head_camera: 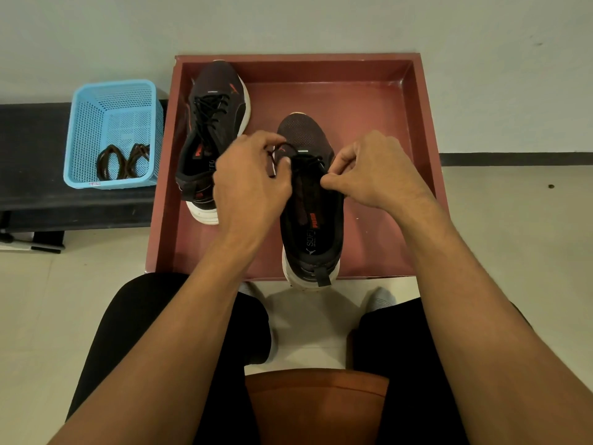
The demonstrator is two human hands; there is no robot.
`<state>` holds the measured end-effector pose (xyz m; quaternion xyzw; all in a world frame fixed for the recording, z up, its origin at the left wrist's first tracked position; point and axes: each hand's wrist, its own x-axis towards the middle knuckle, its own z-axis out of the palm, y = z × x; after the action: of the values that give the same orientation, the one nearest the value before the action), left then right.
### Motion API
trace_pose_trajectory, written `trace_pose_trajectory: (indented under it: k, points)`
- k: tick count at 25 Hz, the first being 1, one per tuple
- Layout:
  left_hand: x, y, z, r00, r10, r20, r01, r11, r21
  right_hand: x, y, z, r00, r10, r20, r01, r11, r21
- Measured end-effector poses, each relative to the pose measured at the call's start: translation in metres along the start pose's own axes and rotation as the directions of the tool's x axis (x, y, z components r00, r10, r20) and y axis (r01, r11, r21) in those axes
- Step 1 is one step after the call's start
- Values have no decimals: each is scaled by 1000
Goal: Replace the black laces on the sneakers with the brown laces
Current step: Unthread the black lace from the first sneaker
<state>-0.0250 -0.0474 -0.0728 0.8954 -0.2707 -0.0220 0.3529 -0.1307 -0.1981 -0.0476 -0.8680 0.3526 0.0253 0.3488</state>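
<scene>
Unlacing in hand, by the look of it, on the sneaker (pixel 313 226) lying under both grips, toe pointing away. Pinching a loop of black lace (pixel 308 160) with the left grip (pixel 253 175), fingers curled round it just over the toe-end eyelets. Pinching the sneaker's eyelet edge with the right grip (pixel 369 170), thumb against forefinger; possibly a strand caught in that pinch too, cannot tell. Threaded, as far as shows, only through the last crossings near the toe; below the grips, toward the heel, nothing but bare tongue.

To do it well: hold the upper down firmly with the right grip, to stop any lifting or sliding in the tray (pixel 385 123). Draw the loop up and away with the left grip, one eyelet at a time, feeding slack rather than yanking, to avoid a snag at the lace tip. Keep both strands apart, to avoid a knot.

Still fully laced in black: the second sneaker (pixel 215 123), just beyond and left of the left grip. Well off to the left of the left grip: brown laces (pixel 123 162), coiled in the basket (pixel 83 123) on the dark tabletop (pixel 32 155). Once free, set the black lace aside, clear of the brown laces, then reach left for one and start at the toe eyelets with even ends.
</scene>
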Motion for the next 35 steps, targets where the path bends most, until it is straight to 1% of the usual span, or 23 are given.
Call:
trace_pose_trajectory:
  k: [3, 5, 7, 9, 12, 17, 18, 20, 23, 26, 31, 33, 35]
  points:
    - [-8, 12, 4, 980, 181, 78, -187, 979, 76, 0, -1, 0, 1000, -1, 0, 1, 1000, 4]
    - [-12, 15, 6, 961, 239, 140, -258, 957, 132, 0, -1, -1, 1000, -4, 12, 4, 1000, 5]
    - [-16, 16, 8, 953, 247, 177, -279, 943, 184, 1, 0, -1, 1000, -12, 10, 12, 1000, 0]
    - [-18, 17, 10, 964, 211, 159, -243, 944, 223, 1, -1, 0, 1000, -14, 1, 14, 1000, 1]
    - [-20, 20, 10, 982, 151, 109, -173, 955, 240, 0, -1, 2, 1000, -14, -8, 14, 1000, -2]
    - [-19, 21, 11, 982, 140, 125, -168, 952, 255, 0, -1, 2, 1000, -12, -7, 12, 1000, -2]
    - [-17, 20, 11, 985, 120, 122, -147, 961, 235, 0, -1, 1, 1000, -7, -4, 7, 1000, 2]
    - [-11, 15, 8, 995, 44, 94, -59, 984, 167, 0, -1, 2, 1000, -3, 2, 3, 1000, 4]
    - [0, 4, 1, 998, -56, 9, 56, 998, 10, 1, -1, 1, 1000, 6, 7, -6, 1000, 12]
    - [5, 1, -6, 991, -110, -81, 99, 988, -119, 1, -1, 1, 1000, 6, 11, -6, 1000, 17]
    - [4, 4, -10, 971, -158, -179, 119, 970, -211, 0, 1, -1, 1000, 19, 9, -20, 999, 27]
    - [3, 3, -10, 979, -150, -137, 121, 973, -198, 0, 0, -1, 1000, 24, 8, -25, 999, 24]
    - [-1, 4, -7, 998, -68, -2, 66, 986, -150, 0, -1, -1, 1000, 29, 8, -29, 999, 18]
